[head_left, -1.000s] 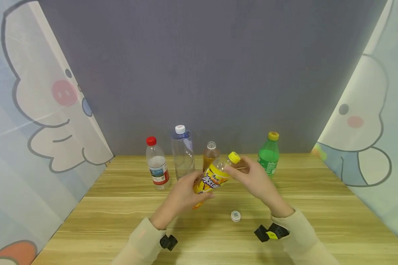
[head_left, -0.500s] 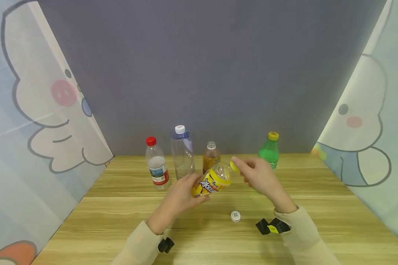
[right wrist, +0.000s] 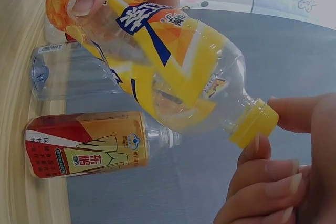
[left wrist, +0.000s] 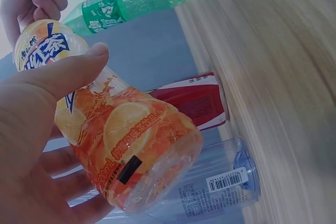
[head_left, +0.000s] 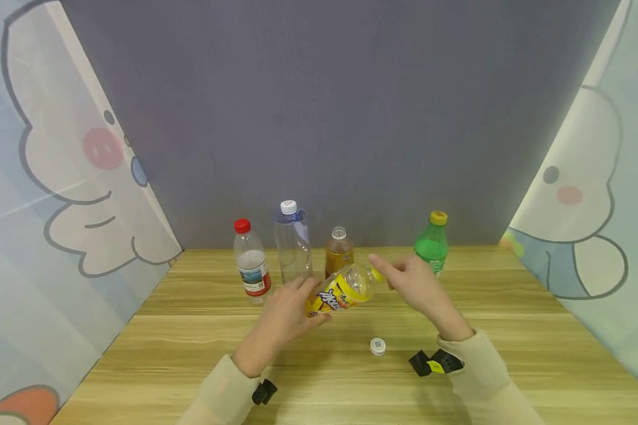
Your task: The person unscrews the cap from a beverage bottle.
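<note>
My left hand (head_left: 283, 316) grips a clear plastic bottle of orange tea (head_left: 345, 290) with a yellow and orange label round its lower body. The bottle is held above the table, tilted with its neck up to the right. On the neck sits a yellow screw cap (right wrist: 255, 123), which my right hand (head_left: 419, 284) pinches between thumb and forefinger. In the left wrist view the left thumb lies across the label and the other fingers go behind the bottle. The other right fingers are curled below the cap in the right wrist view.
Behind stand a red-capped water bottle (head_left: 253, 268), a tall clear bottle (head_left: 293, 248) with a white cap, and an uncapped amber drink bottle (right wrist: 86, 145) with a red and gold label. A green bottle (head_left: 432, 243) stands back right. A white cap (head_left: 377, 346) lies on the wooden table (head_left: 191, 348).
The tea bottle has tipped closer to horizontal, its capped end lower. My right fingers have moved onto the yellow cap, and my left hand has shifted slightly left.
</note>
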The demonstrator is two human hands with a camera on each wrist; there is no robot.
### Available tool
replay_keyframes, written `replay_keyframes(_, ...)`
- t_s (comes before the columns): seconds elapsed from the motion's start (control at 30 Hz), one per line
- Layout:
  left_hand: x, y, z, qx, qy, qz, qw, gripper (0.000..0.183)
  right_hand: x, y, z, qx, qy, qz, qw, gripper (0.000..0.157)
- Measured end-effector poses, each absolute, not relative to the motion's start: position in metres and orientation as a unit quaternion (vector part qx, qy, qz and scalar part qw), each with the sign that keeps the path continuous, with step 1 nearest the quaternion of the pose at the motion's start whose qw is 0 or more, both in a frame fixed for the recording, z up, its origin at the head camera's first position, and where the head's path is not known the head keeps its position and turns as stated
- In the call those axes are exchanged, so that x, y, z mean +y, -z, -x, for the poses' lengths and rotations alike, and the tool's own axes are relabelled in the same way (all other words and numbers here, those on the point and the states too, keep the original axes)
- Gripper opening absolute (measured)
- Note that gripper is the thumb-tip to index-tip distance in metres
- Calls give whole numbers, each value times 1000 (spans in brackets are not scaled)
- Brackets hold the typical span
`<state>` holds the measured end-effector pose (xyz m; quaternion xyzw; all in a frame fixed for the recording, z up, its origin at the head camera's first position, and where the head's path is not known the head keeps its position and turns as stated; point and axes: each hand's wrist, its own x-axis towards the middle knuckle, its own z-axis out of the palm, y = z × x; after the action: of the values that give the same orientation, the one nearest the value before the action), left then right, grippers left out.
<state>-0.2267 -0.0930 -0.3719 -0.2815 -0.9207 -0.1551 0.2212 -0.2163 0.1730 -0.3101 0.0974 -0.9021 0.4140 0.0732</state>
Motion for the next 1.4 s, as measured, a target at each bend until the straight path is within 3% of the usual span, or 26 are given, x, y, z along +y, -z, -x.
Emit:
replay_keyframes(0.33, -94, 374, 228, -907, 148, 306, 250, 62, 174, 313, 219, -903, -412, -112, 49, 59)
replay_keyframes(0.8, -97, 376, 231, -883, 147, 330, 299, 56, 176, 313, 217, -895, -420, -139, 58, 53)
replay_keyframes(1.4, -102, 368, 228, -901, 196, 326, 208, 58, 179, 312, 214, -898, -368, -224, 91, 41)
